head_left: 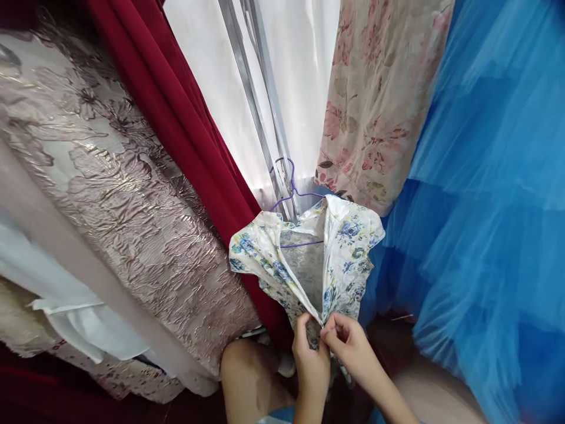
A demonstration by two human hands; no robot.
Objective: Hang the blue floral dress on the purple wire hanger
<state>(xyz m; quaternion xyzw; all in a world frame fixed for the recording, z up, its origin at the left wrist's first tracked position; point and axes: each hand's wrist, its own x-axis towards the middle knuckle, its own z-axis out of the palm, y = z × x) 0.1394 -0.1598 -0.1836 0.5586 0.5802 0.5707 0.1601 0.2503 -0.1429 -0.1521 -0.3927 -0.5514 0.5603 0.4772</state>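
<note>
The left hand [311, 356] and right hand [348, 341] pinched the front edges of the floral garment [348, 250], which hung toward five o'clock of the view's centre, and a hard downward tug could have slipped its shoulders off the purple hanger [293, 187].

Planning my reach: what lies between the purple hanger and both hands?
Head view: the white floral garment, open-fronted from the hanger down to left hand and right hand.
</note>
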